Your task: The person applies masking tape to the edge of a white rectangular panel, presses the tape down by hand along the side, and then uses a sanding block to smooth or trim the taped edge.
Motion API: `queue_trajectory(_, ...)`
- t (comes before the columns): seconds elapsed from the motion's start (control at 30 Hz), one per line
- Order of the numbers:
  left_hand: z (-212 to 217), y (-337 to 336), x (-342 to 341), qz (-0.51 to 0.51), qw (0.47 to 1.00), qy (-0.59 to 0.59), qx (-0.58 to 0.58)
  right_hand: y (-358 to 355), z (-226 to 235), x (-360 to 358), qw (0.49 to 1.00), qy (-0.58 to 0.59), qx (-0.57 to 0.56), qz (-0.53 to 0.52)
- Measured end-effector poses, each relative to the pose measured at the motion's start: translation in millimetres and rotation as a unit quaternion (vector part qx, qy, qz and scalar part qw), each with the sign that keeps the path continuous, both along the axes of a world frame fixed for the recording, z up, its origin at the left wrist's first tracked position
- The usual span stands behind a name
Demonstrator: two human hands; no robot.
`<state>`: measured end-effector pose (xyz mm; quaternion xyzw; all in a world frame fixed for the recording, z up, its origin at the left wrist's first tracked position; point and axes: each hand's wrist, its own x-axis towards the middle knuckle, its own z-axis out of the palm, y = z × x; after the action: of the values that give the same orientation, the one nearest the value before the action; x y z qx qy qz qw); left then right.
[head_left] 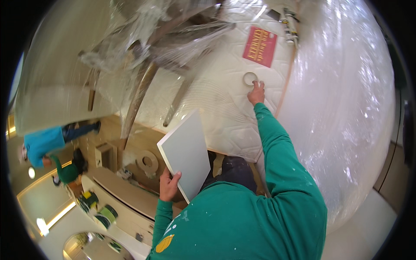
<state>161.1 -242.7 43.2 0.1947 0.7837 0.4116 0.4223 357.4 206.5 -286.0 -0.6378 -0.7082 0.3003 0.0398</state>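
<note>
Overall, the largest hazard is the white quilted mattress (221, 123): its soft, apparently film-covered top could give or slip under anything leaned on it. Next in size, the dark wooden furniture (141, 89) wrapped in clear plastic stands with legs projecting toward the worker; a careless swing could snag film or knock a leg. Then the flat white rectangular panel (186, 151), held one-handed in front of the torso: being gripped along one edge only, it could pivot, and a corner could dent the mattress or chip. Smallest, the pale ring-shaped roll of tape (244, 79) lies flat on the mattress near its right edge; a short pinch could push it away rather than lift it. Pose: right arm stretched well forward, nearly straight; left arm bent, close to the body. Left hand (169, 185) is closed on the panel's left edge, thumb over the face. Right hand (256, 93) has fingers partly curled at the roll's near rim; cannot tell whether they have hold of it.
</note>
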Motion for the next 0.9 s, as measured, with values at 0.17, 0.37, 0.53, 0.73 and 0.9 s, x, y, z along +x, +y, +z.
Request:
queue_trajectory(0.17, 16.8, -22.5, -6.1, 0.021, 0.999, 0.008, -0.033, 32.3, -66.1, -2.9, 0.982, -0.137, -0.021, 0.131)
queue_trajectory(0.37, 8.6, -85.6, 4.6, 0.129, 0.992, 0.005, -0.006, 20.6, -122.1, 16.0, 0.932, -0.085, 0.206, 0.286)
queue_trajectory(0.53, 20.5, -117.9, 12.2, 0.216, 0.976, -0.033, 0.015, -101.7, -49.3, 7.9, 0.912, -0.048, 0.165, 0.372)
queue_trajectory(0.73, 23.2, -176.5, 10.7, 0.292, 0.953, -0.021, 0.076, -240.7, 39.4, -39.7, 0.827, -0.087, -0.108, 0.545)
queue_trajectory(0.9, 7.8, -232.0, 11.5, 0.42, 0.89, -0.061, 0.168, -303.5, 95.2, -117.4, 0.754, -0.005, -0.308, 0.58)
